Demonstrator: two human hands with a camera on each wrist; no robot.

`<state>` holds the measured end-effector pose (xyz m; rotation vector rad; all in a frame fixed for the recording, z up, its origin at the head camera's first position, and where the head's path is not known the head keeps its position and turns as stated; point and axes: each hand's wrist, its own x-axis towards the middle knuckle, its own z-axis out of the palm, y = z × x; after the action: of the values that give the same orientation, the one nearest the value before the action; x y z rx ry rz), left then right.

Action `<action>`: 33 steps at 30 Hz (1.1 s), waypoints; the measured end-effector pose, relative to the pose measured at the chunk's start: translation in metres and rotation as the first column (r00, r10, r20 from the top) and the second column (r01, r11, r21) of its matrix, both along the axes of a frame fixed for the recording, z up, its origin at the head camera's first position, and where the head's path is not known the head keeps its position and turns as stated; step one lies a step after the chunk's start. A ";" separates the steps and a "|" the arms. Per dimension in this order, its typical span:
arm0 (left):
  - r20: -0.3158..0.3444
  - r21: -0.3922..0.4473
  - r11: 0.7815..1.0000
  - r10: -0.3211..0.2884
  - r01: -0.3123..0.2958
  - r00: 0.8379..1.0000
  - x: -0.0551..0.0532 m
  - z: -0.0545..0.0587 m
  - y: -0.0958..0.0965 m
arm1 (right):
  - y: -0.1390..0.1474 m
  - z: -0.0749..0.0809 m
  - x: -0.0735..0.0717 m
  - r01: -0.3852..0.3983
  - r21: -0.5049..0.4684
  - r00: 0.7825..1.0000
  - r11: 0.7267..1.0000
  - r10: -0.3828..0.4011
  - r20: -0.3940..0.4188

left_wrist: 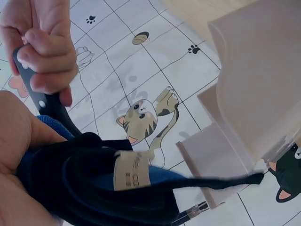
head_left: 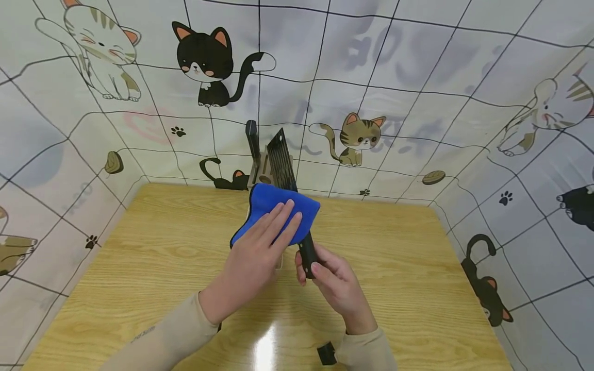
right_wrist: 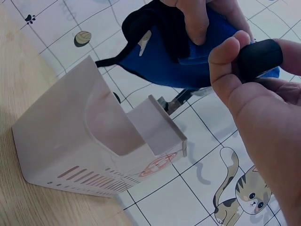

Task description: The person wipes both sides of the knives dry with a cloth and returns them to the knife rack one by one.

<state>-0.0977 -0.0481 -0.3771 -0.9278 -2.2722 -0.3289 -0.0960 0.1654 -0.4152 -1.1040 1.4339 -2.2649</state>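
Note:
My right hand (head_left: 336,281) grips the black riveted handle (head_left: 308,257) of a broad kitchen knife, whose dark blade (head_left: 282,159) points up and away with pale streaks across it. A blue cloth (head_left: 264,198) with black edging covers the lower part of the blade. Over that cloth lies my left hand (head_left: 262,247), fingers extended on top; in the right wrist view its thumb (right_wrist: 194,21) presses from the other side. A pale tag (left_wrist: 131,170) shows on the cloth in the left wrist view. Part of the blade is hidden under the cloth.
Behind the cloth stands a beige plastic knife holder (right_wrist: 66,127) with slotted vents, on the wooden table (head_left: 380,257). A second black handle (head_left: 252,139) sticks up from it. A cat-printed curtain (head_left: 408,67) surrounds the table at the back and sides.

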 end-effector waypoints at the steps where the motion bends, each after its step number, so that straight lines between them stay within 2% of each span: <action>1: 0.002 -0.002 1.000 0.001 -0.001 1.000 -0.001 0.000 -0.001 | 0.000 0.000 0.000 -0.004 -0.002 1.000 1.000 0.004 -0.007; 7: 0.008 0.004 1.000 -0.004 0.004 1.000 -0.005 0.004 -0.003 | 0.002 0.000 0.001 -0.037 -0.014 0.999 0.999 0.037 -0.029; 15: -0.016 0.064 0.998 -0.003 0.004 1.000 -0.014 0.010 -0.011 | 0.003 -0.001 0.004 -0.078 -0.014 0.996 0.997 0.077 -0.043; 25: -0.009 0.087 0.995 0.046 -0.045 0.999 -0.023 0.015 -0.022 | 0.004 -0.003 0.008 -0.121 -0.007 0.992 0.993 0.120 -0.032; 33: -0.013 0.102 0.991 0.084 -0.082 0.996 -0.032 0.026 -0.031 | 0.006 -0.006 0.009 -0.165 -0.019 0.986 0.986 0.164 -0.025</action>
<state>-0.1299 -0.0794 -0.3514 -0.7794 -2.2487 -0.3943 -0.0875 0.1715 -0.4215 -1.2119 1.2793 -2.1635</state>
